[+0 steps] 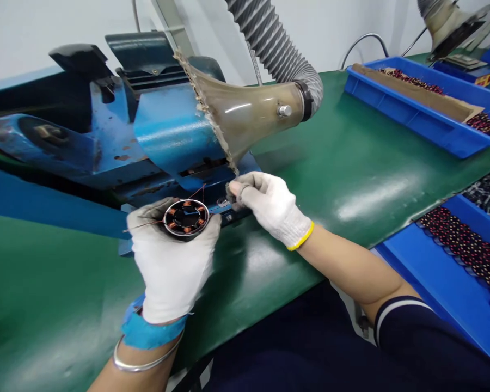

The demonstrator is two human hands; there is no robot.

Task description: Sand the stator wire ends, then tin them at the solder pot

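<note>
Copper-wound ring (188, 230) sits in the left hand (169, 267), fingers (141, 218) flanking it.

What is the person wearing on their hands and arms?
The left hand and right hand wear white, grey-fingered gloves. The left wrist has a blue band and silver bangle; the right glove has a yellow edge. A white stripe rings the dark right sleeve.

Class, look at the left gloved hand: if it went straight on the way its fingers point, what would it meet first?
The left hand would probably meet the blue machine first, just beyond the coil ring it holds; depth is unclear here.
</note>
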